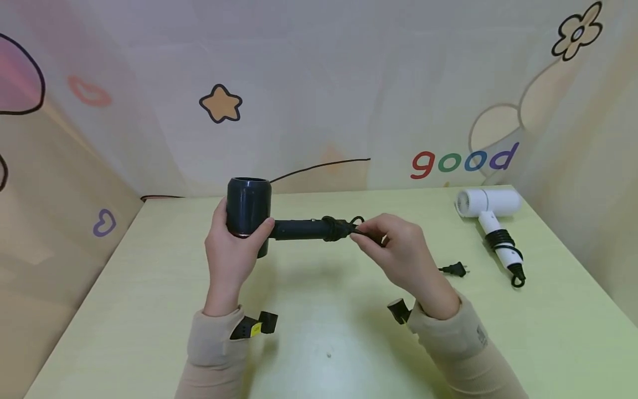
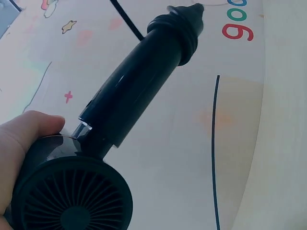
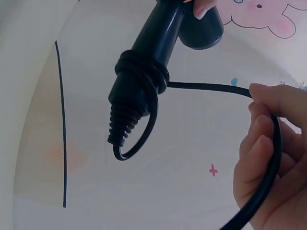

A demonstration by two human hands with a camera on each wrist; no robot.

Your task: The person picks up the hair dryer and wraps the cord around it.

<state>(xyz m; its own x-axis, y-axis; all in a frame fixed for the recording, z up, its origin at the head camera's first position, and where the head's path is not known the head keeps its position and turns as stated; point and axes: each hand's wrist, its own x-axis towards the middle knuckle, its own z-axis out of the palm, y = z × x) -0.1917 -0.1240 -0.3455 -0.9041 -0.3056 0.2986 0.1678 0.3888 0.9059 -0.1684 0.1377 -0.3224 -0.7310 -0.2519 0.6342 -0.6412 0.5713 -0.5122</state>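
A black hair dryer [image 1: 301, 229] is held up over the table, its handle pointing right. My left hand [image 1: 231, 255] grips it round the barrel, the thumb lying near where the handle joins. In the left wrist view the ribbed round grille [image 2: 74, 196] on the barrel's end shows. Black power cord [image 3: 208, 86] is wound round the handle's end, with a small loop at the ribbed strain relief [image 3: 125, 120]. My right hand [image 1: 399, 249] pinches the cord between thumb and fingers, just off the handle's end. The cord's plug [image 1: 454, 269] hangs beyond the right wrist.
A white hair dryer [image 1: 490, 205] lies at the table's back right, its black cord [image 1: 500, 239] wrapped round the handle. The pale green table [image 1: 149, 310] meets a printed cloth backdrop [image 1: 319, 100] at the back and sides.
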